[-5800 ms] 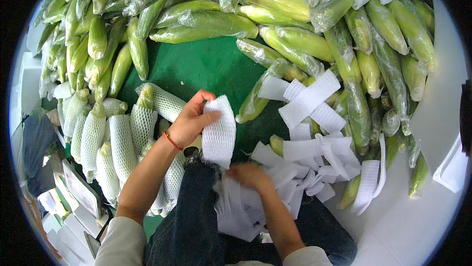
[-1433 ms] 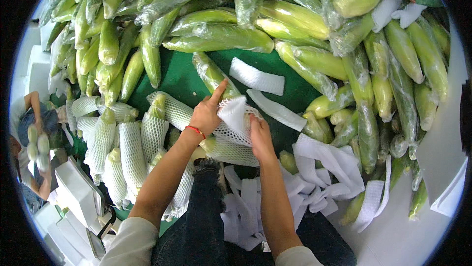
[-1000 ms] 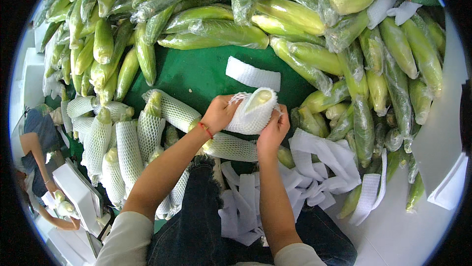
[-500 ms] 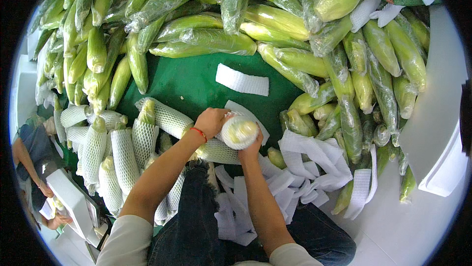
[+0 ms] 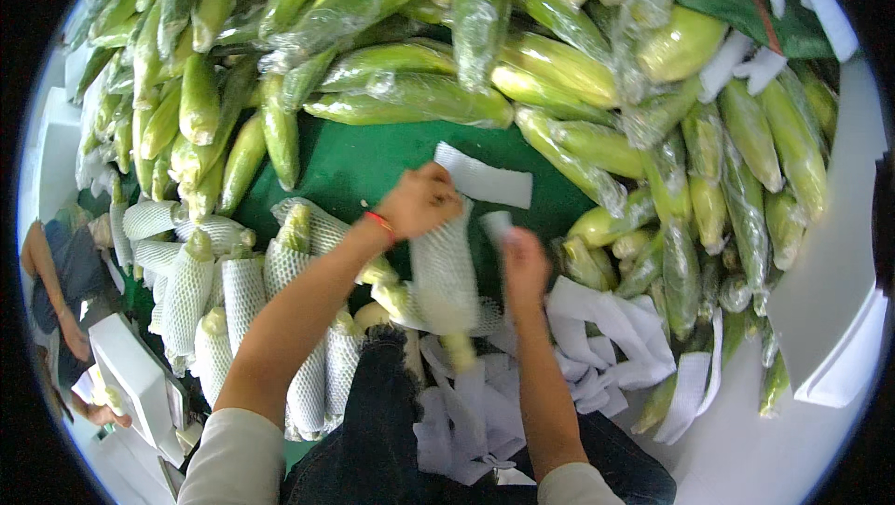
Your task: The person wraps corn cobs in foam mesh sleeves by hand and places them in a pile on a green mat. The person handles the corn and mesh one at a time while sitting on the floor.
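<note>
My left hand (image 5: 424,199), with a red band at the wrist, grips the upper end of an ear of corn (image 5: 445,267) in a white foam net sleeve. The corn hangs with its bare pale end downward, slightly blurred. To its right, my right hand (image 5: 525,267) is closed and smeared by motion, with a small white foam piece (image 5: 497,223) at its fingertips. A flat white foam net (image 5: 489,179) lies on the green cloth (image 5: 350,155) just beyond my left hand. More sleeved ears of corn (image 5: 244,295) lie at the left.
Plastic-wrapped green corn (image 5: 410,99) is heaped along the far side and the right. Loose white foam nets (image 5: 606,318) pile up by my right forearm. Another person (image 5: 70,290) handles a white box (image 5: 135,384) at far left. A pale panel (image 5: 839,253) stands at the right.
The sleeved corn has swung from pointing up at me to hanging downward from my left hand. My right hand has left the corn and moved right, with a white foam piece at its fingers.
</note>
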The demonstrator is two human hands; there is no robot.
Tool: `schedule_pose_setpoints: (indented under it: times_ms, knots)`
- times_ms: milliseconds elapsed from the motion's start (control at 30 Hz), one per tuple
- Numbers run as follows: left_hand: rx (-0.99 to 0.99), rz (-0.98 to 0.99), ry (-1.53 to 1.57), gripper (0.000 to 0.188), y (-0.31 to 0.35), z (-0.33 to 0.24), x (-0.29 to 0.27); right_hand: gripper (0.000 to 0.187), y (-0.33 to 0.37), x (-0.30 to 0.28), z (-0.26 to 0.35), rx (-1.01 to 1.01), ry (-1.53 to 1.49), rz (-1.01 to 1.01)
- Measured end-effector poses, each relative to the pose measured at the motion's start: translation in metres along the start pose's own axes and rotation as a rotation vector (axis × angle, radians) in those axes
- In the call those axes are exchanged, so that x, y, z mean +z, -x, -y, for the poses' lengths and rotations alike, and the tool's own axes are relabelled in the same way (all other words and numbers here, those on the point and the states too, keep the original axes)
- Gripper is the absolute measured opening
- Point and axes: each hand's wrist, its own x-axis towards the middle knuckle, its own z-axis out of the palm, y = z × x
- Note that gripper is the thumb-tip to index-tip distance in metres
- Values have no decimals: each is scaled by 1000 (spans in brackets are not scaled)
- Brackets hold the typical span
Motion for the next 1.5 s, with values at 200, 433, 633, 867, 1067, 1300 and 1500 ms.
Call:
schedule_pose_setpoints:
  times_ms: [200,433,633,867,1067,1300,1500]
  knots:
    - [143,-522,-65,48,32,-62,34,23,1,-62,93,41,-435,-108]
    - [354,-361,-241,17,46,-76,-14,48,0,-27,138,202,-777,416]
    - [-173,-391,383,11,71,-55,-26,20,26,20,119,442,-859,637]
    - [-264,185,1072,36,66,-44,-80,23,-19,32,140,484,-1328,661]
    - [-158,-325,-93,30,-26,18,-159,55,-118,101,182,-5,-589,304]
    - [-26,-215,335,23,55,-84,-53,42,-13,37,154,394,-1531,192]
    - [-259,-225,868,15,76,-61,-6,37,41,23,141,434,-1187,44]
